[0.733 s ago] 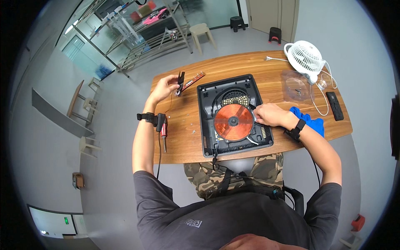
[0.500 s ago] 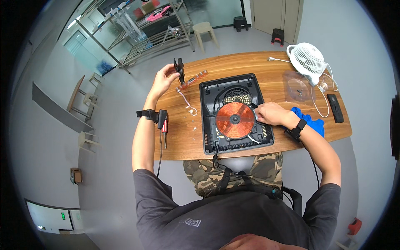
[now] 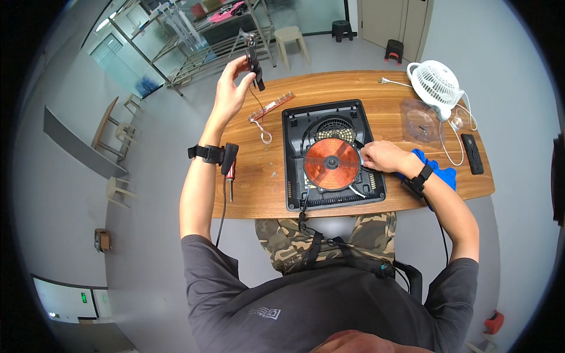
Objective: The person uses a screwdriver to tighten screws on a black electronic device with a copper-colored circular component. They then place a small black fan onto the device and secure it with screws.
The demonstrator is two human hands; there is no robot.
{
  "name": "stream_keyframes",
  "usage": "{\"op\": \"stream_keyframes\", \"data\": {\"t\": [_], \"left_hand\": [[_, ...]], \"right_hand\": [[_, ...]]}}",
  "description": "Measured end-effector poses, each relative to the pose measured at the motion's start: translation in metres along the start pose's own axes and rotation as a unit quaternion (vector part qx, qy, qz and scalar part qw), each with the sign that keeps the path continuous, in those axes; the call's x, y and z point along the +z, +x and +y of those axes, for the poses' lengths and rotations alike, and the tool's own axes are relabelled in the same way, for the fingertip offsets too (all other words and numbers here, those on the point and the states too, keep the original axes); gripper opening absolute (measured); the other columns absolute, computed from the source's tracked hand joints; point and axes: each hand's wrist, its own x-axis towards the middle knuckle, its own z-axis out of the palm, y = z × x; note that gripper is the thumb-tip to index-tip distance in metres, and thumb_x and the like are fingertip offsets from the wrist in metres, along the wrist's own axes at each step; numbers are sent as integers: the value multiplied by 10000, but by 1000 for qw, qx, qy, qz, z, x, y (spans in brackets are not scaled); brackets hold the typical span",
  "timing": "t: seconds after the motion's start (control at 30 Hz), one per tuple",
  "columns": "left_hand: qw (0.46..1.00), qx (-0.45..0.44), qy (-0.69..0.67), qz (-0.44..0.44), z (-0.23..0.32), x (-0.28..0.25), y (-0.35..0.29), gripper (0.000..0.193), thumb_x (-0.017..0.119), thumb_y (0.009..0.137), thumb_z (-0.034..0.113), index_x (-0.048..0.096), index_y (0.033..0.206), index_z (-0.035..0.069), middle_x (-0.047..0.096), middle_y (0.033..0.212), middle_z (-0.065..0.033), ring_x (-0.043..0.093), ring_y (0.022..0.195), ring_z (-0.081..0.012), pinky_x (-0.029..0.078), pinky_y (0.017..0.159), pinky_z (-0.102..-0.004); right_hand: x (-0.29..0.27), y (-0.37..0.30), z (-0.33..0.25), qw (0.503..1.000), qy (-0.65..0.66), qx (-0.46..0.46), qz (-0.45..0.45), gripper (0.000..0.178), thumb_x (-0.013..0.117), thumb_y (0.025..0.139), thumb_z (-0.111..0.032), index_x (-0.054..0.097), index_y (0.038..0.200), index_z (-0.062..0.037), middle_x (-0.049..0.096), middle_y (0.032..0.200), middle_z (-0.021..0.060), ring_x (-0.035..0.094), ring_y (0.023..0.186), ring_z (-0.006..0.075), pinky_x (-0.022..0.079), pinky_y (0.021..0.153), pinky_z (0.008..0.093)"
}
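Note:
In my raised left hand [image 3: 231,88], above the table's far left edge, is a small black fan [image 3: 255,69], seen nearly edge-on and pinched between thumb and fingers. A thin wire hangs below it. My right hand [image 3: 385,157] is closed at the right edge of a round copper coil [image 3: 321,172]; what its fingertips grip there is hidden. The coil lies in an open black appliance casing [image 3: 291,126], below a round grille [image 3: 335,126]. White leads come out at the coil's lower right.
Left of the casing lie a narrow circuit board [image 3: 273,106] with a pale cable, small screws and a red-handled screwdriver [image 3: 231,179]. To the right are a white fan [image 3: 435,82] with its cord, a clear tray [image 3: 415,123], blue cloth [image 3: 441,173] and a black bar [image 3: 472,154].
My left hand has lifted the black fan up and slightly away from the circuit board, and its wire now shows. The right hand stays at the coil's edge. The view has shifted a little.

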Motion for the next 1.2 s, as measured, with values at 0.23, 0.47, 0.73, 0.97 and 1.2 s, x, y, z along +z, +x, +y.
{"op": "stream_keyframes", "data": {"t": [0.23,0.47,0.73,0.97,1.2], "left_hand": [[996,59,71,-9,29,10,2,428,727,917,23,603,1327,18,669,1228,-124,649,1185,-247,491,1033,-364],[987,33,126,-92,0,23,-29,404,757,877,17,610,1252,-9,656,1200,-175,651,1163,-321,510,999,-387],[991,-24,115,-61,-47,41,-59,410,768,859,3,601,1234,-3,642,1197,-174,647,1149,-339,517,1000,-401],[996,-50,73,5,-48,51,-55,362,726,903,-32,589,1237,-9,651,1221,-157,683,1141,-271,564,995,-375],[988,-109,-105,-7,-42,57,-61,346,707,916,-61,581,1235,-18,628,1210,-116,694,1164,-247,583,1008,-344]], "right_hand": [[-6,-1,-3,1000,-2,11,-19,223,720,906,-247,626,834,-57,688,896,152,674,923,384,525,807,500],[-4,-5,-2,1000,1,10,-1,210,718,891,-221,617,829,-49,670,869,148,657,851,393,511,741,493],[-14,-6,-13,999,3,29,-30,196,698,912,-237,646,860,-56,700,925,155,678,923,388,528,796,500],[-12,-9,-10,1000,20,21,-10,196,694,910,-222,642,860,-40,686,895,159,663,872,397,517,762,490],[-12,-8,-12,999,20,22,-15,183,678,916,-215,653,878,-37,696,924,166,672,894,399,525,787,492]]}}
